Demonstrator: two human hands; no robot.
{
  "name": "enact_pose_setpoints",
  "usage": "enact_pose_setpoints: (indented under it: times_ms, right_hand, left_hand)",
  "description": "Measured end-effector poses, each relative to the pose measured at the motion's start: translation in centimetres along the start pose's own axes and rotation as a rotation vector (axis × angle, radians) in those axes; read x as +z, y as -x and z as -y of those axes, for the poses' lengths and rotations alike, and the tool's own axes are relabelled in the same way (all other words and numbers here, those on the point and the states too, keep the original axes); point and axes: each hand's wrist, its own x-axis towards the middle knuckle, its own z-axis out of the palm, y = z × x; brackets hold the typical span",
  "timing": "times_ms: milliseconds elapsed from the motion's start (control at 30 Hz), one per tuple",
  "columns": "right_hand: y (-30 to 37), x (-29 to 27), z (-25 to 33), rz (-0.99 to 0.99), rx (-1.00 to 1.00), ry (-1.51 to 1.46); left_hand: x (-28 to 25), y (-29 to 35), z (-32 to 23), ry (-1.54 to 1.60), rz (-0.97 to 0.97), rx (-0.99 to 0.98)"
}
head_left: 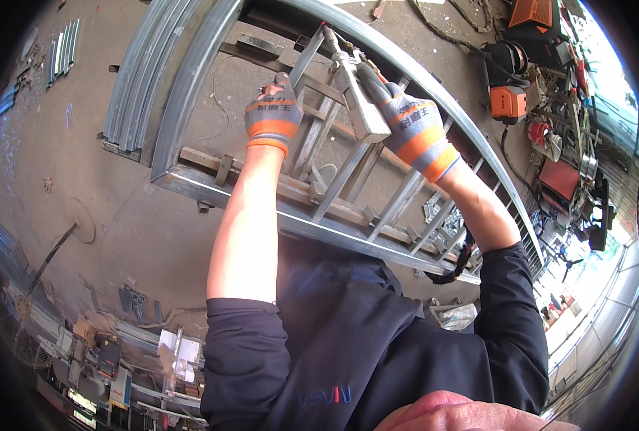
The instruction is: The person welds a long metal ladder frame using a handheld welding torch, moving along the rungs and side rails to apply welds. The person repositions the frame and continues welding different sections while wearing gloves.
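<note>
My right hand (414, 126), in a grey and orange glove, is closed around a silver-white welding gun (360, 104). The gun's narrow nozzle points away from me, and a small red spot shows at its tip. That tip meets the far end of a short metal bar (307, 57) at the inner edge of a grey metal frame (377, 37). My left hand (273, 115), gloved alike, has its fingers closed on the bar's nearer end. Several parallel crossbars (341, 179) span the frame to the right; beams lie beneath them.
Stacked curved metal profiles (138, 79) lie to the left of the frame. An orange and black machine (508, 103) and cables stand at the right. Tools and parts crowd the right side. A cluttered rack (129, 381) is at lower left, and metal offcuts (141, 300) lie on the floor.
</note>
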Motion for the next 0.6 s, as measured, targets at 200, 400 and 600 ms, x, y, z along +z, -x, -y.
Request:
enact_pose_setpoints:
  times_ms: [200,400,600]
  right_hand:
    - [-0.1,0.62,-0.33,0.068,0.015,0.089]
    - [-0.09,0.81,-0.62,-0.002,-0.039,0.042]
    - [-0.22,0.43,-0.21,-0.024,-0.023,0.091]
  left_hand:
    - [0.04,0.16,0.01,-0.004,-0.057,0.028]
    - [-0.19,0.17,-0.1,0.002,-0.032,0.014]
    - [0.15,0.05,-0.09,-0.043,-0.032,0.014]
